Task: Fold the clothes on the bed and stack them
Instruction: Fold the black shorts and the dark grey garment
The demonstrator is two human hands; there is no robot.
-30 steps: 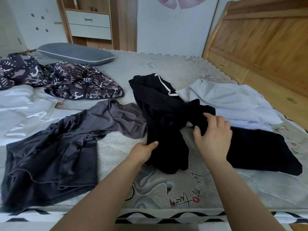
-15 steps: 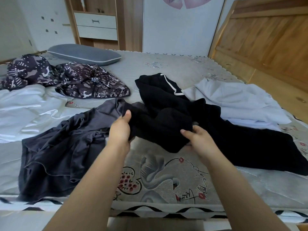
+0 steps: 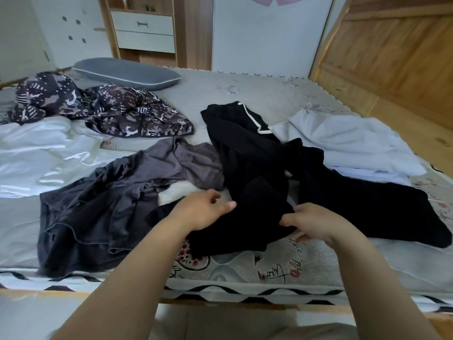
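Observation:
A crumpled black garment [image 3: 252,168] with a white stripe near its collar lies in the middle of the bed [image 3: 245,94]. Its near part is bunched toward the bed's front edge. My left hand [image 3: 203,211] sits on that bunched part with curled fingers and seems to grip the cloth. My right hand [image 3: 316,224] pinches the garment's near right edge between thumb and fingers. A dark grey garment [image 3: 98,204] is spread to the left, partly under the black one. A pale blue garment [image 3: 343,143] lies at the right.
More black cloth [image 3: 367,207] stretches to the right. A patterned dark garment [image 3: 122,114], a white satin cloth [image 3: 36,155] and a grey pillow [image 3: 127,72] lie at the far left. A wooden headboard [image 3: 392,57] bounds the right side.
Both hands have drawn the black garment toward the front edge. My left hand has moved right and nearer to me; my right hand has shifted its hold on the near right edge.

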